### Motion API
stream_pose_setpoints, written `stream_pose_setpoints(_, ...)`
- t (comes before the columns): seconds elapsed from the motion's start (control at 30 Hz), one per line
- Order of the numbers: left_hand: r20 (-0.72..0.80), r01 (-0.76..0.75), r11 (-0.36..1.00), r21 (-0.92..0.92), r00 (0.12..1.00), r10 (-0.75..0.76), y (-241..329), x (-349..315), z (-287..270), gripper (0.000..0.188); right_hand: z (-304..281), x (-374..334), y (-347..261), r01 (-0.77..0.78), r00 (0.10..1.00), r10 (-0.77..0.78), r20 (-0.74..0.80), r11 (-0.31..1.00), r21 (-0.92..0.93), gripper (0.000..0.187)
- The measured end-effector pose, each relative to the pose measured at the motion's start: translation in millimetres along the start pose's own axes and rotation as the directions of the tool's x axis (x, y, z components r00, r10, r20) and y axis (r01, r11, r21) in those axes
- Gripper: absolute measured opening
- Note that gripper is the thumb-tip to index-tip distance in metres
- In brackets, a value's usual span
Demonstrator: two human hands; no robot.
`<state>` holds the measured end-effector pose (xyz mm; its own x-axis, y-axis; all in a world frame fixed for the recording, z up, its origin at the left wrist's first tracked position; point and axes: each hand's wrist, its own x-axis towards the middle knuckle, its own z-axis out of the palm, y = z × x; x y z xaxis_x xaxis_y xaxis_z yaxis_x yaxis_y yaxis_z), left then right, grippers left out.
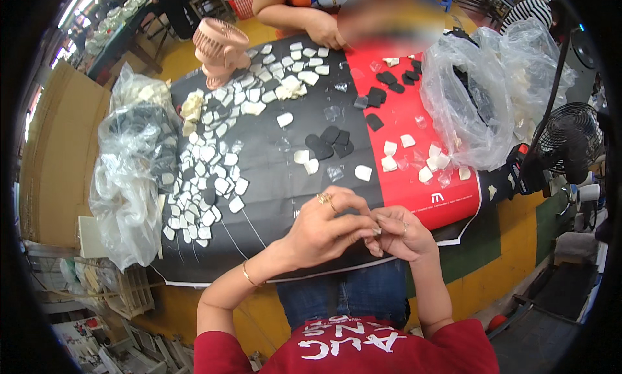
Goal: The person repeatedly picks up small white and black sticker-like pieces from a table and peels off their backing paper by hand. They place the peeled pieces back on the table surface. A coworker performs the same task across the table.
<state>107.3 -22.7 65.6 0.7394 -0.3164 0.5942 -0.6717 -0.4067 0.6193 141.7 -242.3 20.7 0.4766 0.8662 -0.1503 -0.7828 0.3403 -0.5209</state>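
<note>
My left hand (329, 228) and my right hand (404, 234) meet above the near edge of the table, fingertips pinched close together. Whatever is between the fingers is too small or hidden to make out. Just beyond them a white rounded patch (363, 173) lies flat on the covering. A little farther off is a small cluster of black rounded patches (319, 147), with two white ones touching its near left side. Many more white patches (194, 173) are spread over the left part of the table.
A black and red sheet (259, 140) covers the table. Clear plastic bags stand at the left (126, 192) and right (466, 95). A pink fan (220, 46) is at the back left, a black fan (570, 137) at the right. Across the table, another person's hand (326, 30) rests near the edge.
</note>
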Motion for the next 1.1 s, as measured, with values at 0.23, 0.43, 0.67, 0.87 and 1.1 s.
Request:
stream_pose_setpoints(0.23,0.093,-0.256,0.958,0.127,0.965,0.245,0.1,16.4,19.7,0.026,-6.6,-16.2,-8.9,0.122,0.993,-0.122,0.005,0.992,0.035,0.036)
stream_pose_setpoints(0.43,0.157,-0.117,0.92,0.375,0.986,0.061,-43.5,33.3,5.5,0.02,-15.5,-16.0,-8.9,0.182,0.914,-0.286,-0.288,0.923,-0.339,0.031)
stream_pose_setpoints(0.67,0.096,0.24,0.692,0.68,0.907,-0.409,-107.8,33.8,-24.8,0.029,-24.8,-17.2,-2.0,0.289,0.84,-0.424,-0.338,0.877,-0.384,0.01)
stream_pose_setpoints(0.87,0.097,0.395,0.714,0.578,0.835,-0.541,-117.9,41.6,-24.7,0.025,-29.8,-14.9,-2.7,0.312,0.856,-0.426,-0.292,0.878,-0.364,0.011)
stream_pose_setpoints(1.1,-0.052,0.499,0.744,0.444,0.843,-0.535,-99.1,55.0,-33.5,0.028,-30.5,-16.5,-0.9,0.383,0.844,-0.458,-0.279,0.879,-0.285,0.011)
